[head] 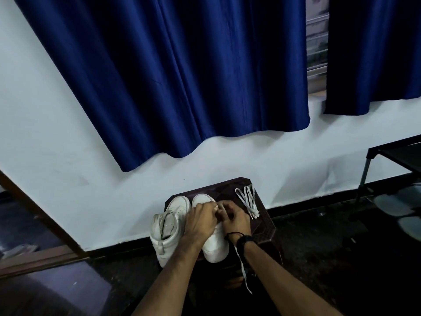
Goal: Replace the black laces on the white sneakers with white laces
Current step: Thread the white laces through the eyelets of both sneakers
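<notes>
The right sneaker [215, 245] stands on a dark stool [265, 226], toe toward the wall and heel toward the person, and both hands meet over its lacing area; the left hand [200, 221] lies on the upper with its fingers curled and it seems to pinch a piece of white lace at its fingertips, while the right hand [235, 221] has its fingers bent inward at the same place, but what exactly it holds I cannot tell, because the fingers hide it; one white lace end [242, 267] hangs down from under the right wrist, past the edge of the stool toward the dark floor; the left sneaker [167, 229] stands touching the first one on its left side, with pale laces already across its tongue; a loose bundle of white laces [248, 200] lies on the far right corner of the stool, just beside the right hand; the right wrist wears a dark band [242, 241]; behind the stool there is a white wall [68, 144] with a blue curtain [182, 76] hanging over it, and a dark rack [391, 160] stands at the right.
</notes>
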A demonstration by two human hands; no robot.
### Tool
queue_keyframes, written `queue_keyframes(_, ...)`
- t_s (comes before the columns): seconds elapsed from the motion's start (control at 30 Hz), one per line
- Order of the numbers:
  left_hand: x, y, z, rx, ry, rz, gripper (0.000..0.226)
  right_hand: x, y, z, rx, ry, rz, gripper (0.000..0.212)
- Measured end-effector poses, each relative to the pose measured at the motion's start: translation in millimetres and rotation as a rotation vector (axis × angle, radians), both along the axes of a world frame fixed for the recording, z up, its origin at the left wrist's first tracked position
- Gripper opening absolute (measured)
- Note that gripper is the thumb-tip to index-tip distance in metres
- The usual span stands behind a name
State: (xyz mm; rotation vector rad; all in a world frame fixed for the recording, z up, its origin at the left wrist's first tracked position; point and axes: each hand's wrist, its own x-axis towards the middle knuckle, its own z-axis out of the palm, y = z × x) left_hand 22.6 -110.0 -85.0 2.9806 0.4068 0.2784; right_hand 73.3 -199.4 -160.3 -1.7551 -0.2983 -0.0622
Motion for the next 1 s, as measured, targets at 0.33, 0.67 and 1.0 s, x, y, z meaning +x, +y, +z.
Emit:
queue_keyframes(0.33, -0.2, -7.6, 4.5, 0.183, 0.0, -0.015, 0.033, 14.2, -3.6, -1.2, 0.065, -0.001, -0.027, 0.019)
queue_keyframes(0.67, -3.8, -10.2, 1.5, 0.046, -0.073, 0.009, 0.029, 14.8, -2.5, 2.3, 0.038, 0.023, -0.015, 0.011)
queue_keyframes(1.0, 11.7, 8.2, 11.1, -0.145, 0.145, -0.107, 0.027, 15.6, -4.6, 7.8, -0.152, -0.055, -0.013, 0.016)
